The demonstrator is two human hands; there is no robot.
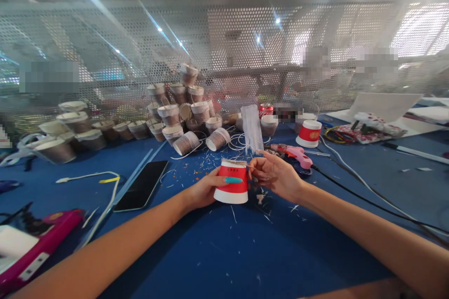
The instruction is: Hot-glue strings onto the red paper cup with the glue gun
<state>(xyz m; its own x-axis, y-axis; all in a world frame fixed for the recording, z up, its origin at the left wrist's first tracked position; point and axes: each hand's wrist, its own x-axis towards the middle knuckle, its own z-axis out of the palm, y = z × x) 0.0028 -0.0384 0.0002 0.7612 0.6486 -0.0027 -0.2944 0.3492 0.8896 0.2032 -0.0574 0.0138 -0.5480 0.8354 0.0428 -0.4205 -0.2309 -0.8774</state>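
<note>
A red and white paper cup (pixel 233 194) is held low over the table, its narrow end up. My left hand (pixel 205 187) is closed around its left side, the thumb with a turquoise nail lying across the red band. A thin brown cord (pixel 234 162) runs along the cup's narrow end towards the right. My right hand (pixel 277 175) is beside the cup's upper right edge, with thumb and fingers pinched on the cord's end; the fingertips are partly hidden. Behind this hand lies a pink glue gun (pixel 296 153).
Wrapped cups (pixel 168 114) are stacked at the back; more stand at the left (pixel 56 149). A phone (pixel 142 186) lies left of my hands. Clear glue sticks (pixel 251 126), another red cup (pixel 309 134) and a soda can (pixel 265 110) stand behind. Scraps and cables lie on the blue table (pixel 217 252).
</note>
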